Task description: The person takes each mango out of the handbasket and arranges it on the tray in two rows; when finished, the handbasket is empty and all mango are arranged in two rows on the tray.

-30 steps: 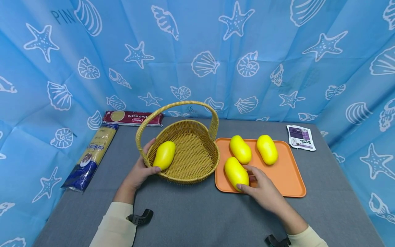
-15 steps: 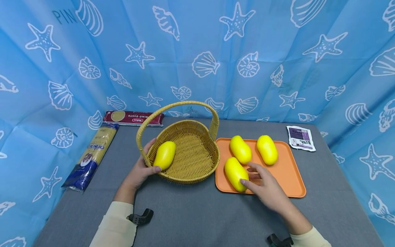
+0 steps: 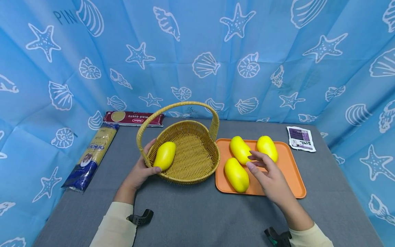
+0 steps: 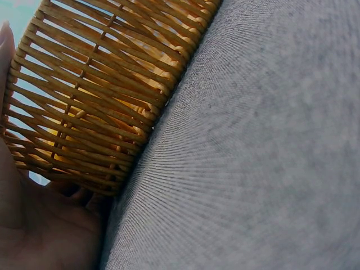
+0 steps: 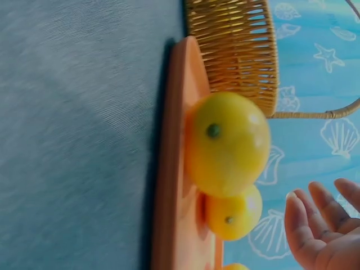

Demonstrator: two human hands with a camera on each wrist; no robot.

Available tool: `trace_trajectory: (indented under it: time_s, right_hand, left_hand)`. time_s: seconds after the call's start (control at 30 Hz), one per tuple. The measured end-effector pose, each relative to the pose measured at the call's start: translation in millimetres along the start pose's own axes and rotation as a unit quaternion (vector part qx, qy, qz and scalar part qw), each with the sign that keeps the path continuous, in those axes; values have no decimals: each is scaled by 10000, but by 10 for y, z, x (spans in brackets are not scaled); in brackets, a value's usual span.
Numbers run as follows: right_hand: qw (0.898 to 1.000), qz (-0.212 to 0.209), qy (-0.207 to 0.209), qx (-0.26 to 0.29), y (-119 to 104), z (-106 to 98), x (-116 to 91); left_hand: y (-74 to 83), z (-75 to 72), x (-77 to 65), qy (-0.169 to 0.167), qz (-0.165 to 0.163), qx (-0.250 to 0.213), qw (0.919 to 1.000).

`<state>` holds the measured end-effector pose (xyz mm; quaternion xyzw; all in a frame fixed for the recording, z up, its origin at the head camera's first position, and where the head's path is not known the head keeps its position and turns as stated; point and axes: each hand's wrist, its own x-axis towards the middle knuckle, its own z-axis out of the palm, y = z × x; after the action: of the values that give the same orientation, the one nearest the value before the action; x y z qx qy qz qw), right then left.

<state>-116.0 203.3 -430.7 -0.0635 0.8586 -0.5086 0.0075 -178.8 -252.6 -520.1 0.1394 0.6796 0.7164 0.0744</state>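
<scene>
I see the right hand (image 3: 273, 180), holding nothing, fingers loosely spread, just right of the front smooth yellow oval fruit (image 3: 236, 175), lying slantwise; left hand (image 3: 142, 174) grips the golden wicker basket (image 3: 194, 152).

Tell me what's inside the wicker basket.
One yellow fruit lies in the basket, on the side that the left hand holds. Much of the woven bottom shows bare. The patch under the fruit is covered.
</scene>
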Motion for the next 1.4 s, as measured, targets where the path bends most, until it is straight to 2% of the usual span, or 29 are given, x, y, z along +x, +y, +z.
trace_trajectory:
  time_s: [0.17,0.33,0.6,0.97,1.23,1.4]
  right_hand:
    - [9956,-690,34,641,-74,26,30]
    - [9824,-1185,-280,1414,-152,82,64]
    - [9470,-1503,-1099,2616,-349,250,148]
    - [9113,-1718,-1826,3267,-378,662,358]
    - [9048,-1459,-2087,3412,-462,982,480]
    - [9090,-1081,-2076,3448,-519,1150,583]
  left_hand:
    - [-17,-2,12,-7,-35,-15,10000]
    - [-7,12,16,-2,-35,-37,10000]
    - [-1,25,9,13,-64,-19,10000]
    - [-19,10,15,-83,1,-70,9999]
    - [8,15,7,-26,-76,-2,10000]
    - [30,6,-5,-59,7,-43,10000]
